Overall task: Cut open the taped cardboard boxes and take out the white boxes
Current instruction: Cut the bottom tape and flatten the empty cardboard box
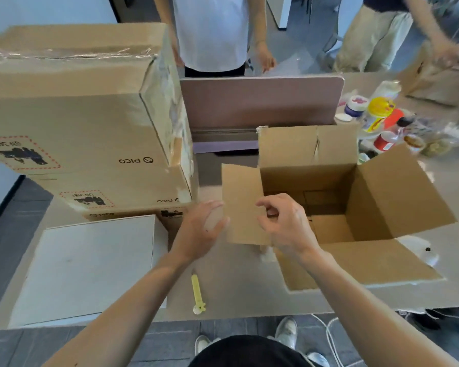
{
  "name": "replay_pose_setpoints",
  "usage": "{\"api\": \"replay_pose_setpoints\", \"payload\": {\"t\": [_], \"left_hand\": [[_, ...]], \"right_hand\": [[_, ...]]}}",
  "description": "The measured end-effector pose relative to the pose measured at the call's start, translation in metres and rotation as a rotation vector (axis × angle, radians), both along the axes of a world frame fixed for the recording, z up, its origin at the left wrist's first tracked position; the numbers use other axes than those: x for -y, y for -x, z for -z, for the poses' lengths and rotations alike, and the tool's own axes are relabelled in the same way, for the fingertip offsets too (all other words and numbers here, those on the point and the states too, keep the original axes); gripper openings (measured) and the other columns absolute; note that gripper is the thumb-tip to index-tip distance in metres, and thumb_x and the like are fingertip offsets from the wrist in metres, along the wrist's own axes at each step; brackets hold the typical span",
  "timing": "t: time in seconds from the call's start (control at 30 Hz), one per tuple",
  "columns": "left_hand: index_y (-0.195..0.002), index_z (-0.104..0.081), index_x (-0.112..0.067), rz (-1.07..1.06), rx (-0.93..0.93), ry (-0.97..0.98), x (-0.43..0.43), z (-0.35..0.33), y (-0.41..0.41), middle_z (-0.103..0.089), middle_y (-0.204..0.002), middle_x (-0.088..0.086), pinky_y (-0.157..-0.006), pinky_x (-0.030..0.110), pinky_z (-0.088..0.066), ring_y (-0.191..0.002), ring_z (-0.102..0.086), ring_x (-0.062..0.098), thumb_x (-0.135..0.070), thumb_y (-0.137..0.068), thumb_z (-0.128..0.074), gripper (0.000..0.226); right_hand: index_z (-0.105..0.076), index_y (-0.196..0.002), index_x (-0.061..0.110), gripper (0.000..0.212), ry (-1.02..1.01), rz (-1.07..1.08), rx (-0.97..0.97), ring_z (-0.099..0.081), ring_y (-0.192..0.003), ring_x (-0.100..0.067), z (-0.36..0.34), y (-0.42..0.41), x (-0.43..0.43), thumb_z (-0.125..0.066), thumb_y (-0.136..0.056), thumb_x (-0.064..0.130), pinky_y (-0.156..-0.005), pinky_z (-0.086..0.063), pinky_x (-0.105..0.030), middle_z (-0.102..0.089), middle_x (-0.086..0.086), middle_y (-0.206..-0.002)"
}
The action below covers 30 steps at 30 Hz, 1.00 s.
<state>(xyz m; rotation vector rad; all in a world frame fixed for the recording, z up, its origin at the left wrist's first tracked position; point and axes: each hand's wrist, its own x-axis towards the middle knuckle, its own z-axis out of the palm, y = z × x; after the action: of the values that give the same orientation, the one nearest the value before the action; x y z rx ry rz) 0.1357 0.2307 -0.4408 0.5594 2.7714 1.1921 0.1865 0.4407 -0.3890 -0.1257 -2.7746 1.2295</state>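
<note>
Cardboard box [398, 197], tape already cut, stands open on the worktop [236, 282] ahead and to my right, flaps spread. The part of its floor I can see is bare; the near left corner is hidden behind my right hand, so I cannot confirm the box is fully empty.

Hand state:
- My left hand [202, 229] is open, fingers relaxed, fingertips at the outer edge of the left flap [241, 205].
- My right hand [286, 226] sits over the inner edge of the same flap with fingers curled. I cannot tell whether it pinches the flap or holds nothing.

Step in hand, by my judgement: finishing with this unpacked box. The next move calls for clearing it aside, taking up the yellow knife [198, 290], which lies on the worktop near my left forearm, and bringing a taped box within reach. The blade should run shallow along the tape seam to spare the contents.

Count:
- Open cardboard box: one.
- Taped boxes stacked at left: three, the top box [72, 120], middle box [122, 189] and bottom box [133, 214].
- White box [90, 266]: one, flat on the worktop, just in front of the stack.
- Knife: one.
</note>
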Motion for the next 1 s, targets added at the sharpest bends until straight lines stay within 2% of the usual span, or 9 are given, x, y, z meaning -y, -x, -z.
{"api": "replay_pose_setpoints", "payload": {"t": [0.17, 0.3, 0.47, 0.57, 0.67, 0.8, 0.9, 0.93, 1.0], "left_hand": [[-0.142, -0.049, -0.02, -0.06, 0.2, -0.021, -0.048, -0.004, 0.016, -0.053, -0.142, 0.001, -0.106, 0.037, -0.044, -0.125, -0.051, 0.016, -0.046, -0.093, -0.061, 0.057], [-0.147, -0.041, -0.019, -0.152, 0.197, 0.049, -0.08, -0.001, 0.024, -0.045, -0.149, 0.002, -0.11, 0.036, -0.034, -0.137, -0.042, 0.019, -0.035, -0.093, -0.067, 0.062], [-0.155, -0.02, -0.025, -0.229, 0.157, -0.057, -0.108, -0.004, 0.026, -0.039, -0.154, 0.003, -0.113, 0.045, -0.038, -0.137, -0.044, 0.021, -0.026, -0.093, -0.068, 0.078], [-0.155, -0.014, -0.032, -0.31, 0.17, -0.138, -0.118, -0.007, 0.03, -0.035, -0.156, -0.002, -0.113, 0.04, -0.037, -0.134, -0.044, 0.014, -0.026, -0.092, -0.069, 0.084], [-0.153, -0.015, -0.04, -0.345, 0.224, -0.212, -0.126, -0.012, 0.031, -0.04, -0.152, -0.004, -0.114, 0.046, -0.037, -0.137, -0.044, 0.016, -0.038, -0.092, -0.067, 0.08], [-0.153, -0.03, -0.03, -0.39, 0.268, -0.352, -0.141, -0.02, 0.025, -0.053, -0.135, -0.014, -0.112, 0.038, -0.034, -0.121, -0.049, -0.009, -0.044, -0.101, -0.049, 0.057], [-0.147, -0.041, -0.033, -0.345, 0.361, -0.499, -0.141, -0.017, 0.019, -0.06, -0.133, 0.001, -0.106, 0.047, -0.043, -0.124, -0.057, 0.019, -0.053, -0.105, -0.032, 0.047], [-0.147, -0.04, -0.038, -0.346, 0.41, -0.521, -0.142, -0.016, 0.016, -0.063, -0.131, 0.002, -0.102, 0.046, -0.046, -0.121, -0.06, 0.023, -0.056, -0.105, -0.026, 0.047], [-0.145, -0.038, -0.045, -0.33, 0.47, -0.482, -0.148, -0.014, 0.008, -0.067, -0.126, -0.008, -0.097, 0.041, -0.048, -0.114, -0.065, 0.016, -0.063, -0.101, -0.019, 0.051]], "right_hand": [[-0.067, -0.116, 0.022, 0.024, -0.103, 0.172, 0.007, -0.055, -0.115, -0.014, -0.003, -0.002, -0.104, -0.065, -0.092, 0.02, -0.098, -0.047, -0.03, -0.06, 0.003, -0.12], [-0.065, -0.12, 0.02, 0.03, -0.204, 0.392, 0.106, -0.043, -0.124, -0.028, -0.005, -0.007, -0.187, -0.066, -0.091, 0.019, -0.101, -0.038, -0.037, -0.051, -0.008, -0.13], [-0.05, -0.134, 0.024, 0.053, -0.256, 0.629, 0.202, -0.034, -0.127, -0.039, 0.002, -0.011, -0.265, -0.069, -0.085, 0.023, -0.104, -0.036, -0.052, -0.036, -0.014, -0.139], [-0.036, -0.142, 0.025, 0.068, -0.219, 0.668, 0.308, -0.028, -0.131, -0.043, 0.005, -0.011, -0.301, -0.069, -0.082, 0.027, -0.104, -0.033, -0.055, -0.029, -0.017, -0.143], [-0.029, -0.146, 0.026, 0.073, -0.084, 0.602, 0.362, -0.04, -0.129, -0.039, 0.013, -0.011, -0.325, -0.068, -0.086, 0.039, -0.102, -0.041, -0.054, -0.037, -0.017, -0.145], [-0.032, -0.145, 0.033, 0.06, 0.191, 0.52, 0.357, -0.05, -0.116, -0.025, 0.008, -0.007, -0.338, -0.056, -0.094, 0.052, -0.086, -0.045, -0.043, -0.049, 0.0, -0.135], [-0.04, -0.143, 0.032, 0.046, 0.497, 0.379, 0.347, -0.061, -0.103, -0.021, 0.004, -0.011, -0.338, -0.045, -0.1, 0.047, -0.079, -0.048, -0.038, -0.06, 0.004, -0.121], [-0.045, -0.139, 0.029, 0.044, 0.553, 0.328, 0.341, -0.064, -0.101, -0.021, 0.004, -0.014, -0.334, -0.043, -0.099, 0.048, -0.077, -0.051, -0.037, -0.064, 0.001, -0.116], [-0.055, -0.13, 0.024, 0.037, 0.56, 0.28, 0.322, -0.065, -0.101, -0.023, 0.013, -0.016, -0.326, -0.042, -0.101, 0.043, -0.082, -0.055, -0.04, -0.067, -0.002, -0.109]]}}
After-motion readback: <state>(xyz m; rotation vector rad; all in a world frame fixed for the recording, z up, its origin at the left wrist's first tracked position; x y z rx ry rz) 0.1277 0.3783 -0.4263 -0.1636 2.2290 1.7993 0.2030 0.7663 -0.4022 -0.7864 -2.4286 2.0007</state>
